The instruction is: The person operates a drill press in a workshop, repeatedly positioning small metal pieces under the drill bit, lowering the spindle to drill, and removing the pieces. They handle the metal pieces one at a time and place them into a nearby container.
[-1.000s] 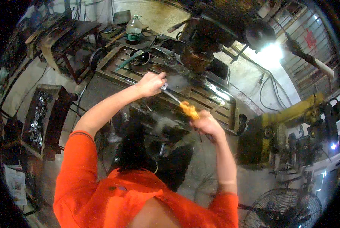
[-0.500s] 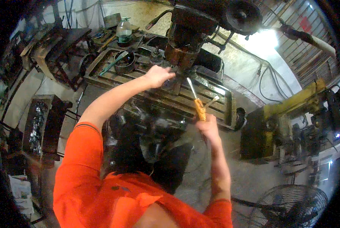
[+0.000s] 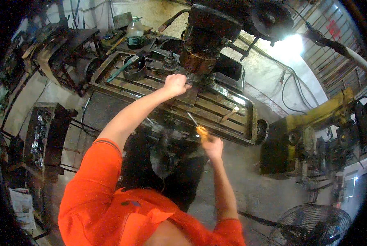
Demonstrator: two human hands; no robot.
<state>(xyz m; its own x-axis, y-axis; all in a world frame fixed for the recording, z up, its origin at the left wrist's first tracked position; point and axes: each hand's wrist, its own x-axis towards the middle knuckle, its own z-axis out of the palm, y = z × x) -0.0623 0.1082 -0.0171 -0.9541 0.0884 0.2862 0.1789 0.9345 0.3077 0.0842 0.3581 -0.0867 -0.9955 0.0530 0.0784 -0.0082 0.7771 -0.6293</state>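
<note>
Left hand [image 3: 176, 84] fisted at drill head [image 3: 204, 45]; right hand [image 3: 212, 146] grips screwdriver [image 3: 198, 128] near table's front edge; judged mid-adjustment, tool must reach head.

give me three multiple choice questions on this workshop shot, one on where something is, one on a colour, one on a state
1. Where is the left hand?
A. raised at the drill head
B. on the fan
C. in the parts bin

2. What colour is the screwdriver handle?
A. blue
B. orange-yellow
C. black

3. How is the right hand?
A. open and flat
B. closed around the screwdriver
C. out of view

Answers:
1. A, the fist is up at the drill head above the slotted table.
2. B, the grip above the fist is orange-yellow.
3. B, the fingers wrap the handle, shaft pointing up.
</note>
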